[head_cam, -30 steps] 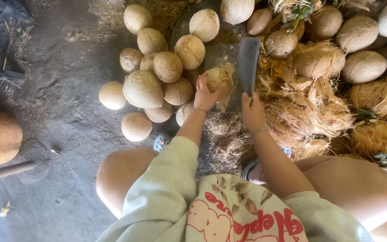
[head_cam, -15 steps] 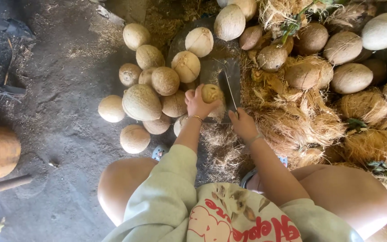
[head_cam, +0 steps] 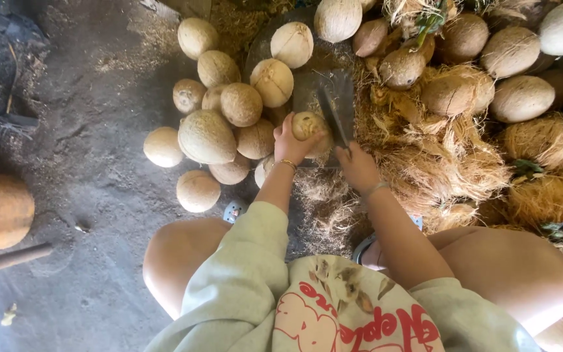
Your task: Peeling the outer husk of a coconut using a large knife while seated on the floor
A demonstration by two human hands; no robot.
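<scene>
The coconut (head_cam: 309,125) you are working on sits on the dark chopping block (head_cam: 307,91) in front of your knees, pale and mostly stripped of husk. Your left hand (head_cam: 289,142) is wrapped around its near left side, fingers curled over the shell and pressing it down; a thin bracelet shows at that wrist. Your right hand (head_cam: 357,167) is closed tight on the handle of a cleaver (head_cam: 337,107), whose broad dark blade stands on edge just beside the coconut on its right, touching or nearly touching it; you cannot tell which from this angle. To the left of the block lies a pile of peeled coconuts (head_cam: 224,112) on the dirt floor (head_cam: 86,163), reaching from near your left knee toward the far edge. To the right, a heap of stringy brown husk fibre (head_cam: 451,163) spreads out, with unpeeled coconuts (head_cam: 490,72) lying behind it. Loose fibre also lies between your knees.
</scene>
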